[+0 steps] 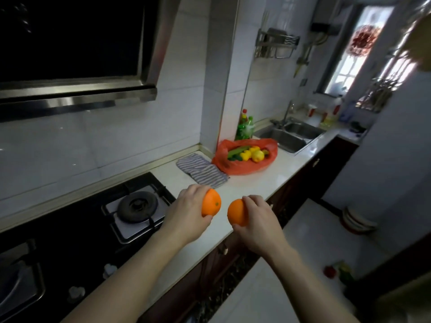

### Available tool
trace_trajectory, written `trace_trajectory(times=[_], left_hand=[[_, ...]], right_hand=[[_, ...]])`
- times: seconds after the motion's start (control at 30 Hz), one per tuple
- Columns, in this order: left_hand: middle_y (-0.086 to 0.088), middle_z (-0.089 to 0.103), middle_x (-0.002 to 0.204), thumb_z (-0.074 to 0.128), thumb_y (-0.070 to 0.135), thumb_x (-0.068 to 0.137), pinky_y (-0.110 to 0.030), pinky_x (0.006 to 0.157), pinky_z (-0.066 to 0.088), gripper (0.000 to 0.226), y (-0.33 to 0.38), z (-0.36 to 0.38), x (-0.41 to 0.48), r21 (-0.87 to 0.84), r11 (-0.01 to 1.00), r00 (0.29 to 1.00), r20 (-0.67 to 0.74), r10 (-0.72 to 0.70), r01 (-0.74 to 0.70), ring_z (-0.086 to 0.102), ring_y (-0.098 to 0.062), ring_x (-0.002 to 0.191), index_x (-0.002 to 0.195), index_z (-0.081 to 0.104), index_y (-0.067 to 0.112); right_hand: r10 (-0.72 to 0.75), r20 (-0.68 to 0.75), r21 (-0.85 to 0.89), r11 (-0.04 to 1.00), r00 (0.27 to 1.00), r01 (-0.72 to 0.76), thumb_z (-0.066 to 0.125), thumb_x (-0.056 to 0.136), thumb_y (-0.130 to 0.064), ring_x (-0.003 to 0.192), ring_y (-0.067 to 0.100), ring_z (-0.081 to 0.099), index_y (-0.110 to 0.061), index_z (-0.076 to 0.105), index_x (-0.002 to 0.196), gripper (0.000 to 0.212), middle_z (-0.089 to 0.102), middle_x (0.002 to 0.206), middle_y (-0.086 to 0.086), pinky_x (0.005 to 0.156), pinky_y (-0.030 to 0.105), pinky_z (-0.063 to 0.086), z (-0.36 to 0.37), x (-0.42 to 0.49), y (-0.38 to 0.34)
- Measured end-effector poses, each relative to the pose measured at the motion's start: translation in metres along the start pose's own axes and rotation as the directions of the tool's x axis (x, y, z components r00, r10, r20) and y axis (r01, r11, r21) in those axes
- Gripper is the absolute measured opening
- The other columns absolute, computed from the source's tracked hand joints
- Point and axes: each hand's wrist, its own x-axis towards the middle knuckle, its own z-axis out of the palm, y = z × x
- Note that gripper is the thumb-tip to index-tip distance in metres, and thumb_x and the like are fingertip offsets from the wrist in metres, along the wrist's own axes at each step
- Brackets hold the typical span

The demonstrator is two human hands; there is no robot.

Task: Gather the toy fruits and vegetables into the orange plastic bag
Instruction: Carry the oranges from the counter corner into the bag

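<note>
My left hand grips a toy orange above the white counter, near the stove's right edge. My right hand grips a second toy orange just to the right of the first, with a small gap between them. Farther back on the counter lies the orange plastic bag, open at the top. Inside it I see a green vegetable, a yellow pepper and a lemon.
A striped cloth lies between my hands and the bag. A gas stove burner is on the left under a range hood. Green bottles and a steel sink stand beyond the bag. The counter edge runs along the right.
</note>
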Motion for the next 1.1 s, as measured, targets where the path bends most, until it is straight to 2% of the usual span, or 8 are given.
trace_trajectory(times=[0.23, 0.43, 0.57, 0.87, 0.97, 1.1], left_hand=[[0.008, 0.043, 0.135, 0.073, 0.039, 0.076, -0.038, 0.087, 0.049, 0.070, 0.011, 0.044, 0.087, -0.009, 0.997, 0.996, 0.047, 0.075, -0.074, 0.045, -0.019, 0.120, 0.136, 0.037, 0.033], [0.009, 0.045, 0.130, 0.073, 0.037, 0.074, -0.040, 0.086, 0.050, 0.065, 0.067, 0.091, 0.148, -0.014, 0.985, 0.982, 0.067, 0.174, -0.173, 0.047, -0.019, 0.117, 0.130, 0.041, 0.033], [0.008, 0.045, 0.132, 0.073, 0.038, 0.074, -0.042, 0.091, 0.048, 0.069, 0.118, 0.126, 0.186, 0.001, 0.983, 0.980, 0.077, 0.184, -0.185, 0.047, -0.020, 0.118, 0.134, 0.039, 0.032], [0.007, 0.042, 0.137, 0.073, 0.037, 0.076, -0.034, 0.091, 0.043, 0.072, 0.204, 0.182, 0.249, 0.041, 0.990, 0.989, 0.071, 0.129, -0.132, 0.043, -0.019, 0.124, 0.139, 0.038, 0.029], [0.008, 0.041, 0.137, 0.072, 0.037, 0.076, -0.034, 0.088, 0.044, 0.071, 0.210, 0.193, 0.265, 0.060, 0.993, 0.993, 0.064, 0.099, -0.103, 0.043, -0.019, 0.123, 0.138, 0.038, 0.030], [0.009, 0.039, 0.139, 0.071, 0.039, 0.077, -0.036, 0.091, 0.046, 0.073, 0.196, 0.201, 0.293, 0.061, 0.997, 0.998, 0.048, 0.037, -0.040, 0.043, -0.018, 0.124, 0.139, 0.036, 0.032]], right_hand=[[0.127, -0.032, -0.001, 0.992, 0.991, -0.128, 0.068, 0.074, -0.040, 0.119, 0.026, 0.047, -0.013, 0.046, 0.132, 0.067, 0.043, 0.135, 0.005, 0.095, 0.035, 0.045, -0.006, 0.054, 0.052], [0.177, -0.077, 0.019, 0.984, 0.981, -0.176, 0.066, 0.076, -0.039, 0.116, 0.023, 0.048, -0.013, 0.045, 0.133, 0.066, 0.044, 0.134, 0.004, 0.093, 0.033, 0.045, -0.024, 0.077, 0.129], [0.192, -0.114, 0.060, 0.981, 0.975, -0.187, 0.066, 0.075, -0.038, 0.114, 0.022, 0.049, -0.014, 0.046, 0.132, 0.065, 0.044, 0.133, 0.003, 0.091, 0.031, 0.046, -0.042, 0.095, 0.194], [0.146, -0.104, 0.087, 0.987, 0.984, -0.137, 0.068, 0.074, -0.039, 0.115, 0.019, 0.048, -0.013, 0.042, 0.137, 0.073, 0.042, 0.133, 0.000, 0.092, 0.028, 0.044, -0.072, 0.140, 0.316], [0.121, -0.086, 0.082, 0.990, 0.989, -0.114, 0.068, 0.074, -0.039, 0.116, 0.021, 0.048, -0.013, 0.043, 0.137, 0.073, 0.042, 0.134, 0.001, 0.093, 0.030, 0.045, -0.073, 0.163, 0.337], [0.065, -0.068, 0.073, 0.996, 0.996, -0.060, 0.067, 0.076, -0.040, 0.119, 0.020, 0.046, -0.013, 0.043, 0.137, 0.071, 0.041, 0.137, 0.001, 0.094, 0.027, 0.041, -0.066, 0.205, 0.346]])
